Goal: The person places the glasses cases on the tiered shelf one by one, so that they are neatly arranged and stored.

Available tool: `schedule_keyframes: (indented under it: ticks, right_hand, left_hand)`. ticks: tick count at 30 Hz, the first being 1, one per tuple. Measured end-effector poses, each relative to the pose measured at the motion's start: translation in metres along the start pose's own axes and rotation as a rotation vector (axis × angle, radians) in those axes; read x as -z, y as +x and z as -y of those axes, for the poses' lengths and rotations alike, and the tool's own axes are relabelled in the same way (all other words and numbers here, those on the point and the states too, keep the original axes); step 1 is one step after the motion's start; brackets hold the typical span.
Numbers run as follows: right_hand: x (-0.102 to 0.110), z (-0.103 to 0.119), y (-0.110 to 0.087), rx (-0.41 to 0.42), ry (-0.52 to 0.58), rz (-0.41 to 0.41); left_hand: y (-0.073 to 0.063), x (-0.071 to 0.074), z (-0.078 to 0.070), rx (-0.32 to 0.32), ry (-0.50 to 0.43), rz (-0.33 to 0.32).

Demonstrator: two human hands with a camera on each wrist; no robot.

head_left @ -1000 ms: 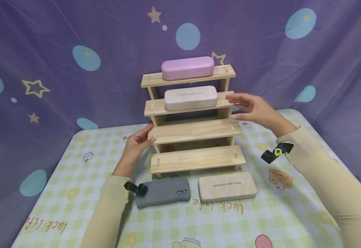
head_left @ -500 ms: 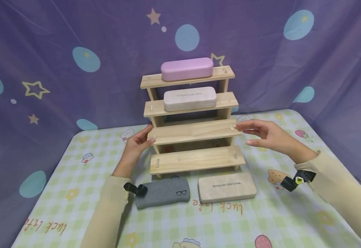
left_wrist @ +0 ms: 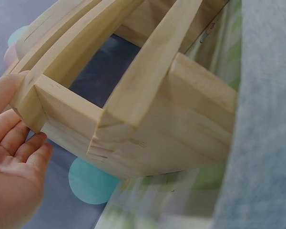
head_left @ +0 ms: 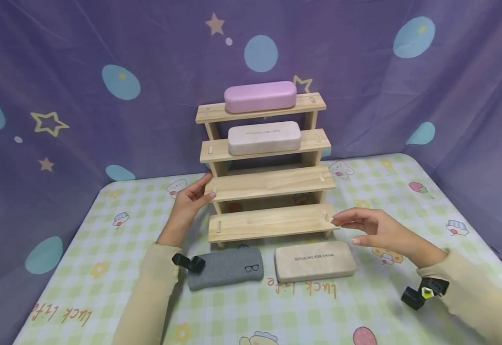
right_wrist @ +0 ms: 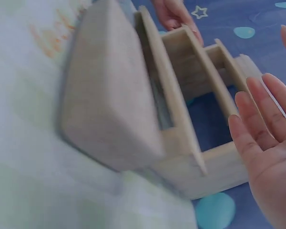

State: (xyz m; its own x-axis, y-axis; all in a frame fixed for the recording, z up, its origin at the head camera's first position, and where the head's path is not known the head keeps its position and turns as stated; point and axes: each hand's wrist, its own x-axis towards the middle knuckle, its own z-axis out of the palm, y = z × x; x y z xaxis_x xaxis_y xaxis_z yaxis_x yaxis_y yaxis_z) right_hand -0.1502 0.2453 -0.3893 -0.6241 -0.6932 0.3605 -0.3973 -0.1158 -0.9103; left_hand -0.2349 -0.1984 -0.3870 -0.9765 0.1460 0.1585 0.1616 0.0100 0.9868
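A wooden step shelf (head_left: 272,224) with several tiers stands at the middle of the table. My left hand (head_left: 188,203) grips the left end of its second-lowest board, thumb on top; in the left wrist view the fingers (left_wrist: 31,148) curl at the board's end. At the right end of the lowest board, my right hand (head_left: 376,230) hovers with fingers extended and nothing held. A pink glasses case (head_left: 260,97) lies on the top tier, a whitish case (head_left: 264,139) on the tier below. In front of the shelf lie a beige case (head_left: 315,268) and a grey case (head_left: 229,270).
The table carries a green checked cloth (head_left: 138,306) with cartoon prints. Behind it hangs a purple curtain (head_left: 156,129) with stars and blue spots, close to the back of the shelf. My left forearm passes beside the grey case, its wrist camera (head_left: 189,262) overlapping that case's left end.
My right hand has come down along the shelf's right side, from the second tier from the top to the lowest board. My left hand and the cases have stayed in place.
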Motion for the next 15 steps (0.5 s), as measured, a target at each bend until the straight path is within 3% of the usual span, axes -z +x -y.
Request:
schedule_keyframes:
  ticks: [5, 15]
  right_hand:
    - [-0.012, -0.009, -0.011, -0.029, 0.008, -0.011]
    - [-0.029, -0.017, -0.03, -0.116, -0.042, -0.126]
  left_hand:
    - [0.001, 0.001, 0.001, -0.001, 0.011, 0.003]
    - [0.001, 0.001, 0.001, -0.014, 0.001, 0.003]
